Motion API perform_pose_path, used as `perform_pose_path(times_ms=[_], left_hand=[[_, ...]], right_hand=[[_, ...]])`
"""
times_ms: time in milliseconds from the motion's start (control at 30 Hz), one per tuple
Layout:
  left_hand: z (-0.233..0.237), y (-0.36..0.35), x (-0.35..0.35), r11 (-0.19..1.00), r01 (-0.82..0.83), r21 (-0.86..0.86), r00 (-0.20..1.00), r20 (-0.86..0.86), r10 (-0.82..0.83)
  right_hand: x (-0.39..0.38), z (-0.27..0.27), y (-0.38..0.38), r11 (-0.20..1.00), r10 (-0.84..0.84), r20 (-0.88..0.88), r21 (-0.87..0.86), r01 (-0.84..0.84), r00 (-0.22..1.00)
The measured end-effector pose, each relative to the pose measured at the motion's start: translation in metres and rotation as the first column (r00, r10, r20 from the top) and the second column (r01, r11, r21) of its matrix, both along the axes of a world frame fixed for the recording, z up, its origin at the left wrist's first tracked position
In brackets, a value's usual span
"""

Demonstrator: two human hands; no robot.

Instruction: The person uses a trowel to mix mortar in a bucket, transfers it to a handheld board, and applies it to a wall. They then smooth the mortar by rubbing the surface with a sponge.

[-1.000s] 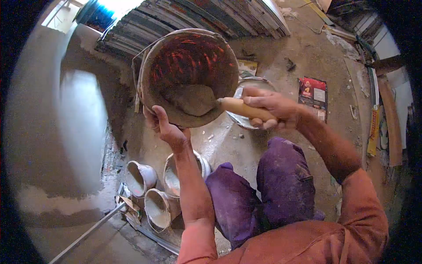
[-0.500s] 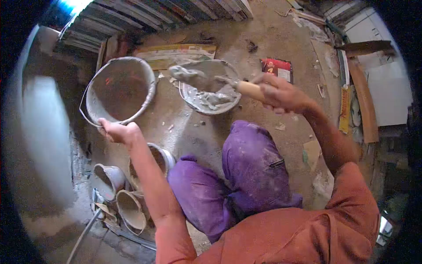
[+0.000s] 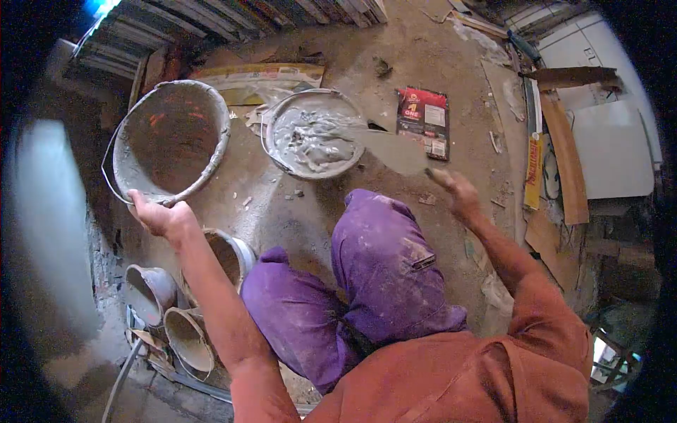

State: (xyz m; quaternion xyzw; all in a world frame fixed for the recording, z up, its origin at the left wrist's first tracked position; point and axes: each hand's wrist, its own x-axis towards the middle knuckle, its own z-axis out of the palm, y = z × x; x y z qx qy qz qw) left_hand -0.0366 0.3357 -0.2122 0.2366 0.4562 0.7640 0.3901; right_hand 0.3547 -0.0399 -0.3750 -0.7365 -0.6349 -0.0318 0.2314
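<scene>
Gripping the near edge of a tilted bucket [image 3: 166, 134], the left hand [image 3: 163, 214] is closed on the rim, with some of its fingers hidden below. That bucket is to the left of the mortar bucket [image 3: 305, 173], its mouth facing the camera, its inner wall grey and reddish. Wet grey mortar [image 3: 317, 137] lies lumpy inside the mortar bucket. To the right of the mortar bucket is a trowel [image 3: 400, 151], its blade pointing toward that bucket's right rim; whether it touches cannot be told. The right hand [image 3: 457, 192], farther right and nearer the person, is curled closed around the trowel's handle, mostly hidden.

A red and black packet [image 3: 422, 113] lies on the floor to the right of the mortar bucket, beyond the trowel. Three smaller buckets [image 3: 163, 283] cluster to its near left, beside the purple trousers [image 3: 388, 268]. Stacked boards [image 3: 204, 21] stand beyond it.
</scene>
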Motion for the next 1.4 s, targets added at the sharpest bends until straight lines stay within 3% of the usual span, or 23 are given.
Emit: perform_pose_path(times_ms=[100,167,200,233,267,300,367,500,567,600,633,700,767,833,900,967,1000,1067,1133,1200,1267,1333,1400], left_hand=[[-0.002,0.01,-0.012,0.992,0.121,0.047,0.993,0.015,-0.121],[-0.003,0.008,-0.003,0.98,0.185,0.078,0.983,-0.033,-0.183],[-0.001,0.003,0.006,0.975,0.206,0.085,0.978,-0.046,-0.202],[0.001,-0.003,0.014,0.963,0.248,0.105,0.968,-0.062,-0.243],[0.004,-0.005,0.02,0.947,0.295,0.131,0.955,-0.081,-0.286],[0.004,-0.006,0.024,0.929,0.337,0.15,0.941,-0.083,-0.328],[0.006,-0.011,0.029,0.927,0.334,0.172,0.941,-0.11,-0.319],[0.029,-0.034,0.032,0.912,0.354,0.207,0.935,-0.071,-0.347],[0.026,-0.031,0.027,0.909,0.352,0.222,0.936,-0.112,-0.335],[0.026,-0.03,0.027,0.904,0.361,0.229,0.931,-0.146,-0.334],[0.032,-0.035,0.033,0.908,0.354,0.224,0.935,-0.119,-0.335],[0.027,-0.033,0.037,0.893,0.384,0.236,0.923,-0.123,-0.365],[0.028,-0.038,0.046,0.886,0.41,0.216,0.912,-0.088,-0.4],[0.019,-0.032,0.051,0.841,0.476,0.257,0.878,-0.081,-0.472],[0.023,-0.04,0.055,0.761,0.567,0.315,0.816,-0.091,-0.57],[0.029,-0.048,0.056,0.754,0.584,0.303,0.802,-0.067,-0.594],[0.031,-0.051,0.056,0.75,0.597,0.285,0.789,-0.035,-0.614],[0.036,-0.052,0.052,0.775,0.56,0.294,0.824,-0.096,-0.558],[0.039,-0.05,0.047,0.804,0.507,0.311,0.862,-0.148,-0.486],[0.036,-0.048,0.044,0.852,0.461,0.25,0.88,-0.253,-0.402],[0.023,-0.043,0.044,0.867,0.441,0.231,0.892,-0.217,-0.396],[0.022,-0.041,0.049,0.832,0.486,0.268,0.853,-0.351,-0.385],[0.028,-0.048,0.054,0.8,0.508,0.319,0.848,-0.348,-0.4]], right_hand=[[0.016,0.011,-0.024,0.999,0.006,-0.11,0.053,0.0,0.994],[0.015,0.006,-0.025,0.981,-0.184,-0.345,-0.013,0.192,0.92],[0.013,0.011,-0.012,0.985,-0.165,-0.351,-0.005,0.175,0.922],[0.01,0.015,0.006,0.975,-0.221,-0.711,-0.159,0.153,0.668],[0.007,0.017,0.023,0.956,-0.291,-0.914,-0.286,0.061,0.283],[0.004,0.016,0.035,0.963,-0.268,-0.921,-0.265,0.05,0.283],[0.0,0.015,0.055,0.944,-0.328,-0.888,-0.29,-0.16,-0.322],[0.004,0.03,0.018,0.89,-0.44,-0.805,-0.451,-0.07,-0.398],[0.012,0.055,-0.009,0.88,-0.462,-0.863,-0.475,0.018,-0.203],[0.019,0.075,-0.012,0.885,-0.466,-0.884,-0.466,0.006,-0.023],[0.021,0.093,-0.007,0.89,-0.456,-0.89,-0.456,0.002,-0.018],[0.012,0.135,0.008,0.961,-0.262,-0.862,-0.272,0.04,0.433],[-0.024,0.209,0.051,0.971,-0.152,-0.816,-0.229,-0.071,0.557],[-0.054,0.217,0.098,0.992,0.126,-0.648,0.062,-0.113,0.751],[-0.082,0.239,0.141,0.994,0.105,-0.333,0.012,-0.107,0.937],[-0.11,0.237,0.182,0.995,0.063,-0.088,0.082,-0.056,0.994],[-0.12,0.232,0.189,0.994,0.065,-0.089,0.088,-0.057,0.994],[-0.138,0.224,0.199,0.985,0.166,0.088,0.038,-0.17,0.982],[-0.138,0.215,0.187,0.953,0.255,0.159,0.124,-0.276,0.954],[-0.131,0.218,0.181,0.916,0.401,0.178,-0.045,-0.4,0.899],[-0.123,0.233,0.182,0.922,0.385,0.185,-0.035,-0.385,0.904],[-0.122,0.241,0.194,0.976,0.154,0.101,0.14,-0.167,0.983],[-0.126,0.229,0.2,0.99,0.091,0.151,0.089,-0.105,0.984]])
